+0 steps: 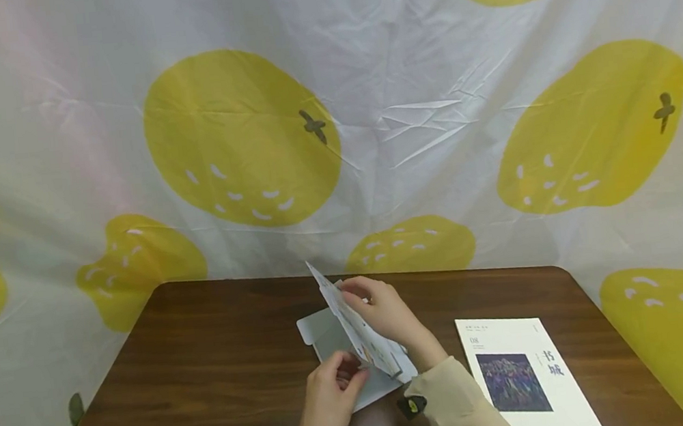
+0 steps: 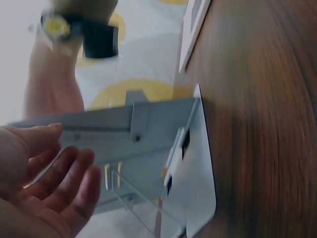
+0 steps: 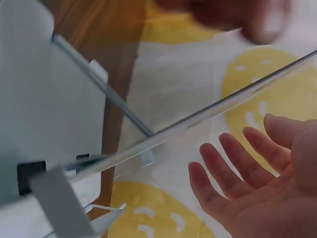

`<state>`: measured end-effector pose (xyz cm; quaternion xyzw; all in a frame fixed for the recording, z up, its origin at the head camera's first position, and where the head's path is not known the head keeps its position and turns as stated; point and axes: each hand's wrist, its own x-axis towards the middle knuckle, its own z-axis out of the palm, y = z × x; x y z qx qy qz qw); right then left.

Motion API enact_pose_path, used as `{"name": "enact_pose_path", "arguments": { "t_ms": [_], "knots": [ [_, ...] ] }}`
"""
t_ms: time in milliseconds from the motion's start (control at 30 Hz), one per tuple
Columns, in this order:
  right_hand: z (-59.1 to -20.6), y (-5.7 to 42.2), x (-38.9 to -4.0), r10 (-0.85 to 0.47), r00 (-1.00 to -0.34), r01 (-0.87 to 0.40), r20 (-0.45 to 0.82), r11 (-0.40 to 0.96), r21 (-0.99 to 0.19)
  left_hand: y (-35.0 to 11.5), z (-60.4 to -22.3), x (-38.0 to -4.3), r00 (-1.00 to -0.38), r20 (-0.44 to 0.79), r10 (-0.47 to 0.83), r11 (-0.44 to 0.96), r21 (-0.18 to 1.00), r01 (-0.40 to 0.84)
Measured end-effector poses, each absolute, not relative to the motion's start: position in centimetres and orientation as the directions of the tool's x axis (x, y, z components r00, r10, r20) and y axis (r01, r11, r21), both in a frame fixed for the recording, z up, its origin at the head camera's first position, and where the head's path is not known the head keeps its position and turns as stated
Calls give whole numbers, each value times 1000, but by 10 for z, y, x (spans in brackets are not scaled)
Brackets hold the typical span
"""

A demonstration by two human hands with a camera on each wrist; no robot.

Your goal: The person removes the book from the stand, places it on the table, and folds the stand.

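Note:
A metal book stand stands in the middle of the table, its pale base plate (image 1: 374,393) flat and its thin printed panel (image 1: 358,338) tilted up from it. In the left wrist view, grey brackets and a wire leg (image 2: 131,210) show on the panel's underside. My left hand (image 1: 331,396) is at the panel's near lower side, fingers loosely bent; its thumb tip overlaps the panel in the left wrist view. Beside the panel's other face is my right hand (image 1: 381,308), its fingers (image 3: 233,156) spread and relaxed in the right wrist view.
To the right of the stand lies a white book (image 1: 567,407) with a dark picture on its cover, close to my right forearm. The brown wooden table (image 1: 197,384) ends at a white curtain (image 1: 388,188) printed with yellow fruit. My right wrist wears a dark band (image 1: 411,406).

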<state>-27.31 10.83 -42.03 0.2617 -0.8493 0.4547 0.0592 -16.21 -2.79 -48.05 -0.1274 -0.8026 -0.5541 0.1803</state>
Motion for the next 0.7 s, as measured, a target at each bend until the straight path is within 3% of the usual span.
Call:
{"name": "enact_pose_path", "arguments": {
  "t_ms": [300,700],
  "knots": [
    [-424,127,-236,-265,-900,-428,347,380,-820,-50,-487,-174,-905,425,24,493,782,380],
    [-432,131,-192,-177,-914,-401,365,253,-880,-68,-505,-201,-941,335,45,554,775,303]
  ]
}}
